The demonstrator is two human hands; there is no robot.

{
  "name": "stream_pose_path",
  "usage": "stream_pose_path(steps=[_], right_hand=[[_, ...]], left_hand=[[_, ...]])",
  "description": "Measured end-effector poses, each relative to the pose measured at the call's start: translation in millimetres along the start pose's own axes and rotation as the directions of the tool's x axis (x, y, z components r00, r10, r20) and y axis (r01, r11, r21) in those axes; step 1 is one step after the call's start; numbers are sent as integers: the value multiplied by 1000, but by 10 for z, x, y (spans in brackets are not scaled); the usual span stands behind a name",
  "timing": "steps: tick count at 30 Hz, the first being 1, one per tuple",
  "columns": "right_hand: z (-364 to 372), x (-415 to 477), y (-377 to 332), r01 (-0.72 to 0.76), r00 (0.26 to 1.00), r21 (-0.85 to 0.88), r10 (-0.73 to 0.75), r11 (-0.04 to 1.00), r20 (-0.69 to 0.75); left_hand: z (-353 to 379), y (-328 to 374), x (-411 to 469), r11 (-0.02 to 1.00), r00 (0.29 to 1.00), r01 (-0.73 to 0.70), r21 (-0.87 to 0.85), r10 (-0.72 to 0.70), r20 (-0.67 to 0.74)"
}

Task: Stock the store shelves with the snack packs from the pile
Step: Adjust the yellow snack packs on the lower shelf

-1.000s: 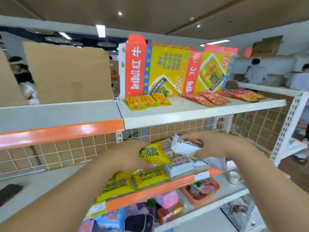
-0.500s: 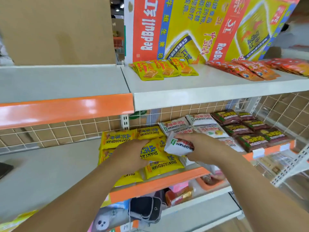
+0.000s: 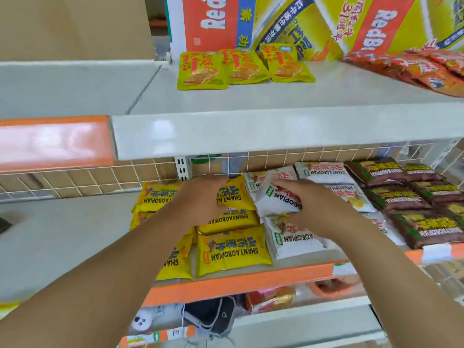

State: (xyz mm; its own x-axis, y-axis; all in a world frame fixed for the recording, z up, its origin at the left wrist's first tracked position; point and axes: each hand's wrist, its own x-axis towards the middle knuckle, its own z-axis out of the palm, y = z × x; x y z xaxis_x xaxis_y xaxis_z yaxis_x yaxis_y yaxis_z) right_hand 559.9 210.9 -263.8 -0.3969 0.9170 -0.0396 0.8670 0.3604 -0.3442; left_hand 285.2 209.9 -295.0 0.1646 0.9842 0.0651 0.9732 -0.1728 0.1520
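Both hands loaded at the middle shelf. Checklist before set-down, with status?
1. Grip of left hand on yellow pack: ok, fingers curled round it.
2. Grip of right hand on white pack: ok.
3. Yellow pack sits over the yellow stack, same product: ok.
4. White pack sits over the white column, same product: ok.
5. Free room behind each held pack: cannot tell, the hands hide it.

snack packs [image 3: 232, 251]: glossy plastic film | shelf [image 3: 263, 131]: smooth painted metal | back grid [image 3: 105, 177]: wire | box [image 3: 75, 26]: matt cardboard
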Motion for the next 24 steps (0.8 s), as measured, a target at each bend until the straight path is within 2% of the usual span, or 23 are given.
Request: stream_pose_path(steps=[10, 17, 20, 24], right_hand=[[26, 197, 550, 69, 997, 65, -71, 996, 26], [75, 227, 593, 98, 994, 7, -98, 995, 39], [84, 258, 597, 85, 995, 5, -86, 996, 44], [86, 292, 568, 81, 996, 1, -81, 997, 48]], left_hand=[[285, 98, 757, 970, 981, 128, 204, -154, 118], [453, -47, 1018, 907, 975, 121, 403, -185, 123], [653, -20, 975, 919, 964, 153, 364, -219, 148], [733, -28, 947, 949, 968, 203, 240, -232, 98]])
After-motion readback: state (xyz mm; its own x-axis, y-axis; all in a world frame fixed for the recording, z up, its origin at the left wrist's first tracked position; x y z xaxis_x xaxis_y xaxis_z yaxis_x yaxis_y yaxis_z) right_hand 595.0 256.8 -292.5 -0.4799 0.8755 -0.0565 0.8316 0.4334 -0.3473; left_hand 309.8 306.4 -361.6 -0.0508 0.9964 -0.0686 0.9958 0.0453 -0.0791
